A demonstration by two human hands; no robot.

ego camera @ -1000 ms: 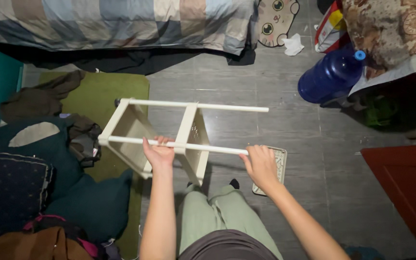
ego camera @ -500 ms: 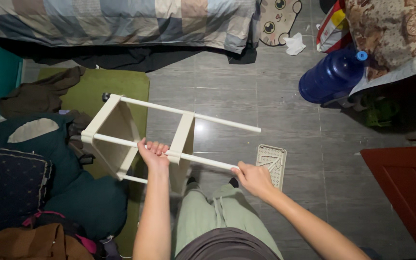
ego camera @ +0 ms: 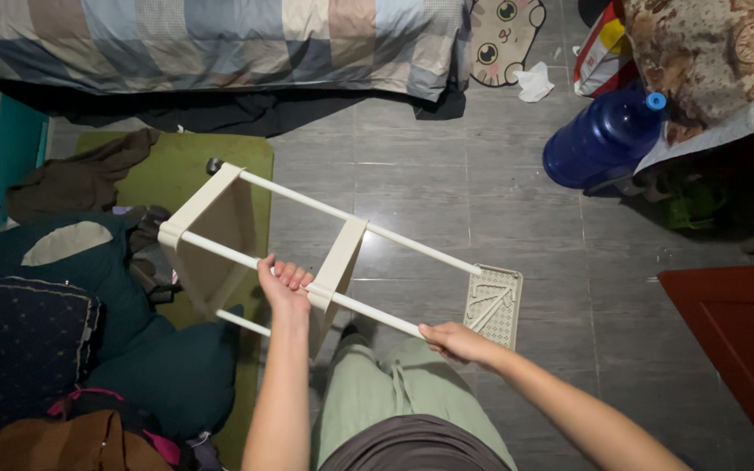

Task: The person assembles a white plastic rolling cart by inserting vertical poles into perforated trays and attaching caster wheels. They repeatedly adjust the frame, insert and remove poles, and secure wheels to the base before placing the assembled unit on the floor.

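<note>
A cream shelf rack (ego camera: 246, 235) of white poles and flat panels is held tilted above the grey tiled floor (ego camera: 412, 192), in front of the person's knees. The left hand (ego camera: 283, 283) is clenched around the near pole beside the middle panel; the right hand (ego camera: 455, 340) grips the same pole's free end. A loose perforated shelf panel (ego camera: 492, 307) lies on the floor just beyond that hand. A green mat (ego camera: 176, 166) and dark cushions (ego camera: 89, 288) crowd the left, a blue water jug (ego camera: 599, 144) lies well apart to the right, and a bed with a striped cover (ego camera: 220, 39) lies beyond.
</note>
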